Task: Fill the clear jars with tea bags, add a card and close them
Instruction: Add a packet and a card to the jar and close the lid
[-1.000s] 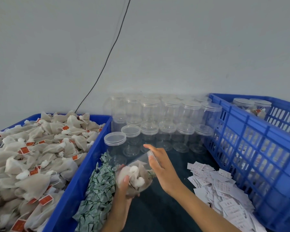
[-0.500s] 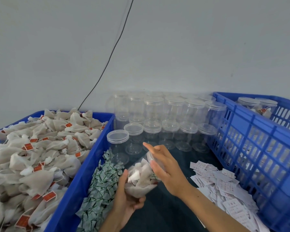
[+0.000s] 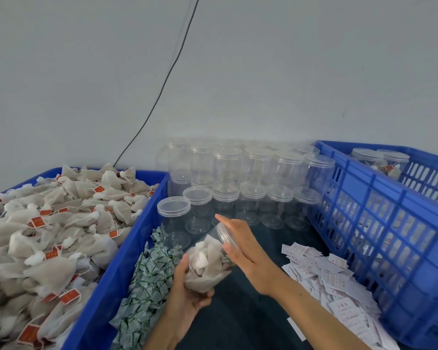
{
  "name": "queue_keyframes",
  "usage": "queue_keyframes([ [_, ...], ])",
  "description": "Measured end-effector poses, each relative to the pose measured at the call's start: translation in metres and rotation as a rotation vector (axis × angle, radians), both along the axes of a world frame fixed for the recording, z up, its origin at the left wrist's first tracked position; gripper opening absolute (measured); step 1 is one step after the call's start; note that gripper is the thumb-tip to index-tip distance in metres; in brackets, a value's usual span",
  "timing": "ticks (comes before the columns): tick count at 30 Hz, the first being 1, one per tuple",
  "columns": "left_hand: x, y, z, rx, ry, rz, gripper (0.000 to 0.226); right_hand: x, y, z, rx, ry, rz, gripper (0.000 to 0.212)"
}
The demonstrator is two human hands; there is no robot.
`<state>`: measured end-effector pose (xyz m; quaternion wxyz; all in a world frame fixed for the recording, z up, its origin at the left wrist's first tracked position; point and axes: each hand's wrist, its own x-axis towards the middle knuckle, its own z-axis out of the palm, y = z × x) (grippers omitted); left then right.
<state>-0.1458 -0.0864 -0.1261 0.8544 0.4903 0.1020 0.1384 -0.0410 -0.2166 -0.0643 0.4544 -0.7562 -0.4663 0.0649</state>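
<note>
Filled jar (image 3: 208, 269) gripped by left hand (image 3: 187, 296); lid (image 3: 226, 233) under flat-fingered right hand (image 3: 245, 248) should be seated square before twisting

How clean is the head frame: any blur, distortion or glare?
Head view: soft, even light, no hard shadows; wide-angle bends the blue crate and wall cable; rear empty jars look hazy, low-contrast; the held jar and right hand stay fairly sharp.

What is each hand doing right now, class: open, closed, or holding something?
Left hand: grips the filled jar from below, fingers curled round it.
Right hand: fingers straight, palm pressing the lid onto the jar's mouth.
</note>
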Motion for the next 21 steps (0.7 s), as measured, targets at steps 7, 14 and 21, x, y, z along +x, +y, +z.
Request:
queue_keyframes([
  [7,-0.004,-0.001,-0.001,0.254,-0.053,0.194,0.055,0.012,0.005,-0.005,-0.078,0.251,-0.051,0.050],
  [14,0.004,-0.003,-0.003,0.088,-0.079,0.099,0.050,0.000,0.002,0.000,0.045,0.216,-0.130,0.046],
  [21,0.004,-0.001,0.002,-0.095,-0.044,0.047,0.055,-0.005,0.004,0.005,-0.001,0.118,-0.013,0.056],
])
